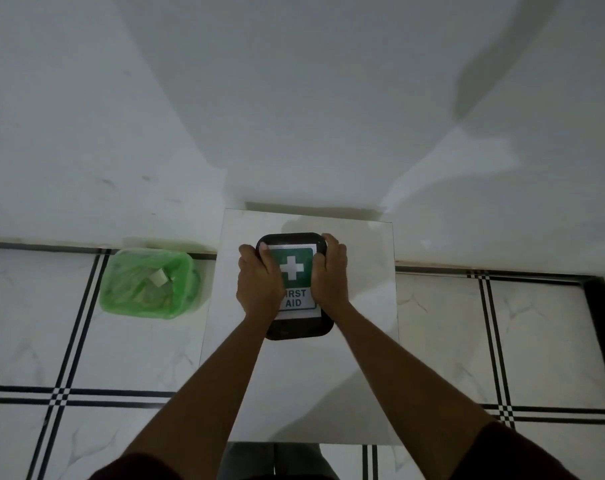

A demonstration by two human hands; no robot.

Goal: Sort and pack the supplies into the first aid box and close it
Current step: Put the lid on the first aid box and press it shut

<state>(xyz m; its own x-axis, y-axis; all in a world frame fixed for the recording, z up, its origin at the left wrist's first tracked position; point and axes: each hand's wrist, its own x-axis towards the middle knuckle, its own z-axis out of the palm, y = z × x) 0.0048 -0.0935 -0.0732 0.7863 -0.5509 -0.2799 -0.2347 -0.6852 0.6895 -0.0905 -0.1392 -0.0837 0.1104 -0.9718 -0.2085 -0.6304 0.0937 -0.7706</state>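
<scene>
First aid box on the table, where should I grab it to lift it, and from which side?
Take the first aid box by its two long side edges, coming down from above with one hand per side. It lies flat on the white table, lid up, with rounded black edges showing. The left hand and right hand already rest there on the lid, probably the steadiest hold.

Domestic interior, probably a corner of a home rather than a workplace, though the dim light leaves this uncertain. A floor of white marble-look tiles (536,341) crossed by double black inlay lines meets a plain white painted wall (294,98) at 12 o'clock. A small white marble-pattern table (356,341) stands against the wall, and at 9 o'clock beside it sits a small bin lined with a green plastic bag (148,284) holding scraps of waste.
</scene>
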